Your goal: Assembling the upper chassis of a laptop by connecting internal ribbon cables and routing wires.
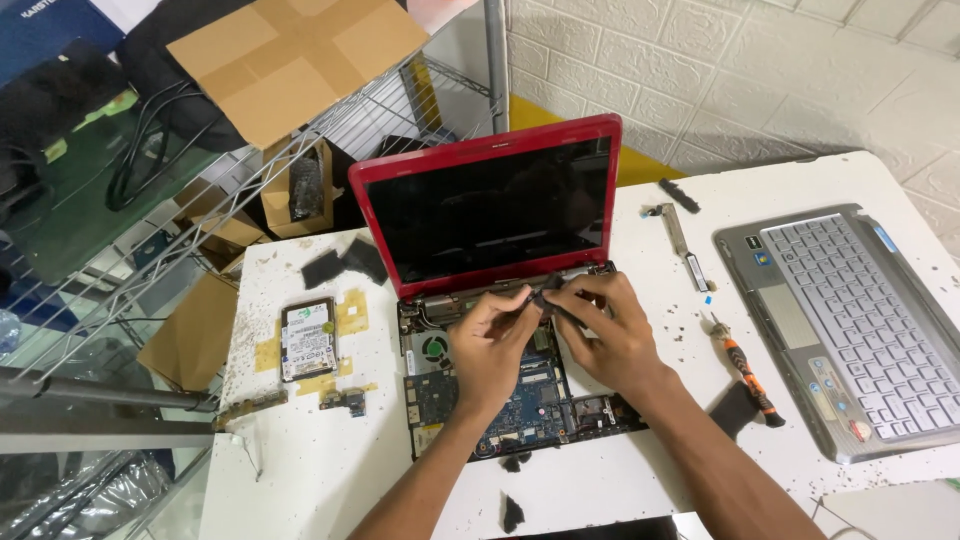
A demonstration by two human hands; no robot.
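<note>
A: Start nearest you. Where are your hands?

B: Both over the open base of the red laptop [490,215], which is the landmark for everything here. Your left hand [487,345] sits above the exposed blue circuit board [530,395], fingers [515,300] pinched narrow on one end of a thin black cable [548,297]. Your right hand [612,335] meets it from the other side, fingers [572,298] also closed narrow on the same cable, just below the laptop's hinge line.

A: And the cable itself?

B: At the rear edge of the laptop base, right under the dark screen, held between both hands. Where it ends I cannot tell; the fingers cover it.

A: What lies close to the laptop?

B: In front of it, small black scraps [512,512] on the white table [330,470]. To the laptop's left, a bare hard drive [307,338] lying flat on yellowish tape, and a tiny circuit piece [345,401] just in front of that. To the laptop's right, an orange-and-black screwdriver [748,368], near your right wrist but apart from it.

A: Further out?

B: Well right of the laptop, a silver keyboard panel [850,325] lies face up at the table's edge. Right of the screen, a slim metal strip [684,245] and a short black bar [679,195]. Behind and left of the laptop, a wire shelf [330,130] with a flat cardboard sheet [300,55] on it.
</note>
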